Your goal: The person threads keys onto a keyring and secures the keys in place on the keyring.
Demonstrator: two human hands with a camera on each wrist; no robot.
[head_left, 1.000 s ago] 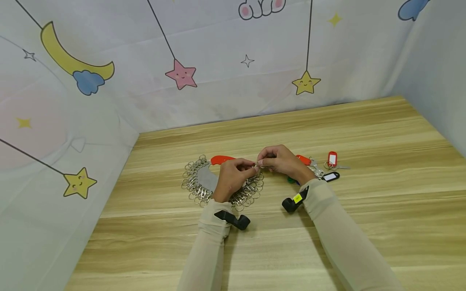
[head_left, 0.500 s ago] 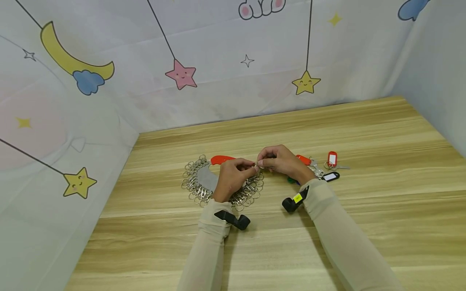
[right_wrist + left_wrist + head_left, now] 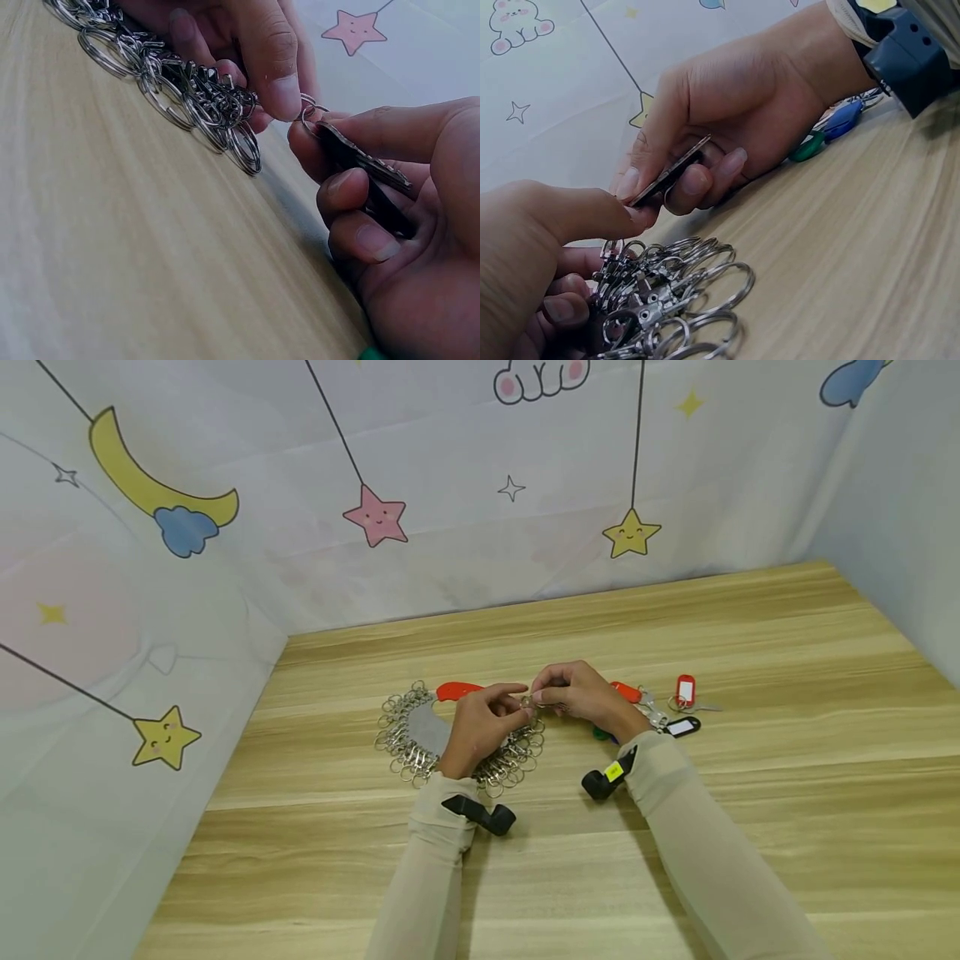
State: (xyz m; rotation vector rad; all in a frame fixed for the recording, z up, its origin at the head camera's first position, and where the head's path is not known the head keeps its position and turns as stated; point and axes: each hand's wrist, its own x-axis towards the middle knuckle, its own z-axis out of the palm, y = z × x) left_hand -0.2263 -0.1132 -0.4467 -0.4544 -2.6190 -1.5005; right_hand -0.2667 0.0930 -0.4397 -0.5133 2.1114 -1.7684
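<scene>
In the right wrist view my right hand (image 3: pixel 420 172) holds a key (image 3: pixel 364 161) and a dark key tag (image 3: pixel 388 214) between thumb and curled fingers. A small split ring (image 3: pixel 307 116) joins them at the fingertips. My left hand (image 3: pixel 480 727) pinches that ring from the other side, its thumb pressed on it. Below the left hand lies a grey metal plate (image 3: pixel 426 727) edged with many snap hooks and rings (image 3: pixel 712 285). A red handle-like piece (image 3: pixel 456 691) sits at its far side, partly hidden by the left hand.
Right of the hands lie a red tag (image 3: pixel 686 688) with a key, a black tag (image 3: pixel 682 726) and another red tag (image 3: pixel 626 692). Green (image 3: pixel 808 146) and blue (image 3: pixel 844 120) tags show behind the right wrist. A patterned cloth wall (image 3: pixel 465 552) borders the table's back.
The left index finger has lifted and straightened a little, showing more of the ring at the fingertips. The right hand keeps nearly the same place; the head view has shifted slightly.
</scene>
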